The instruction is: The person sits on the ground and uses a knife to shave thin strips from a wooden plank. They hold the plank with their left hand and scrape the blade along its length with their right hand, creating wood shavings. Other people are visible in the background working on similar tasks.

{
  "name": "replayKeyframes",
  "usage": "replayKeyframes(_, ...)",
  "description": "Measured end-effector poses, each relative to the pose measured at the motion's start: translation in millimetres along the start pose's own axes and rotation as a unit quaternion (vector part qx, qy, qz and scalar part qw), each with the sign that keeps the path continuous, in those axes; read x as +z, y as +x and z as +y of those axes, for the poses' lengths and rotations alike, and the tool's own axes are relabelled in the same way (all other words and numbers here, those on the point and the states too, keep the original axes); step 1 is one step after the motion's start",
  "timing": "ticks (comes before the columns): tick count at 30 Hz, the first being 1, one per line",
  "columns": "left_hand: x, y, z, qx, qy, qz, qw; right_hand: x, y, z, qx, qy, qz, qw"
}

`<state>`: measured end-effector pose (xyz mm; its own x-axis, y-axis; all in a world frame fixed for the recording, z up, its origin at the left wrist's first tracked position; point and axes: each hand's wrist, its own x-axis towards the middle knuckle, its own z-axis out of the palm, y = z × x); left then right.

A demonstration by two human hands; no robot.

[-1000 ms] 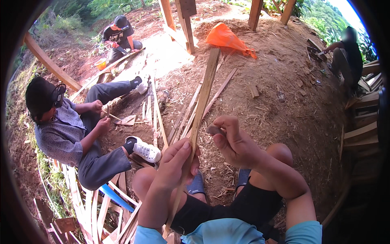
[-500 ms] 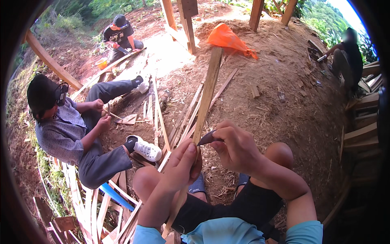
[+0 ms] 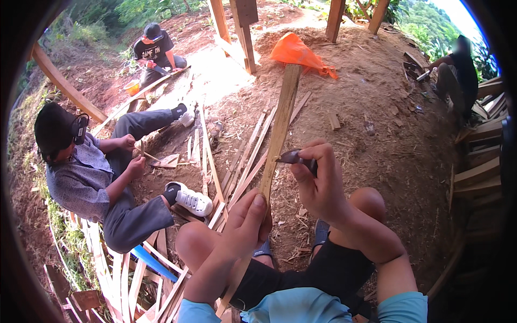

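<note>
A long, narrow wooden strip (image 3: 281, 121) slants up from between my legs and away from me. My left hand (image 3: 242, 220) is closed around its lower middle, thumb on top. To the right of the strip, my right hand (image 3: 323, 185) pinches a short, dark, curved blade (image 3: 291, 156), its handle mostly hidden by the fingers. The blade's tip meets the strip's right edge, above my left hand, where a small pale shaving seems to show.
More wooden strips (image 3: 253, 153) lie on the dirt ahead, and a pile of slats (image 3: 126, 280) lies at lower left. On the left a seated person (image 3: 81, 167) handles a small stick. Two others work farther off. An orange plastic sheet (image 3: 301, 53) lies beyond the strip.
My right hand has moved up and away along the strip with the blade, leaving a gap from my left hand. The left hand keeps its grip, slightly lower.
</note>
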<state>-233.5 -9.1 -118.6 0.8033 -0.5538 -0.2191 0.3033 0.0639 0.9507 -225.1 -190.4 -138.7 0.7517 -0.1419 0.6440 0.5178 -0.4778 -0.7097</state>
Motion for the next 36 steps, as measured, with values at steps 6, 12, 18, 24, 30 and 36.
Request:
replayKeyframes(6,2.9,-1.8,-13.4,-0.029,0.034,-0.015,0.999,-25.5,21.2,24.4,0.185,0.099,0.149,0.966)
replayKeyframes(12,-10.8,5.8,-5.3,-0.034,-0.002,0.009,0.999,-8.0,-2.2,7.6,0.015,0.035,-0.129,0.991)
replayKeyframes(18,-2.1,7.8,-4.8,-0.004,0.008,0.029,1.000,-3.3,-3.7,7.9,-0.037,-0.016,-0.099,0.994)
replayKeyframes(24,2.6,6.7,-5.2,0.017,0.038,0.020,0.999,-10.4,6.1,7.6,-0.080,-0.098,-0.035,0.991)
replayKeyframes(30,9.6,6.9,-0.6,-0.008,0.061,-0.001,0.998,-13.4,9.9,13.8,-0.123,-0.116,0.013,0.985)
replayKeyframes(36,8.3,-1.2,-13.0,-0.032,0.100,-0.042,0.994,-59.5,43.0,45.6,0.081,-0.042,0.227,0.970)
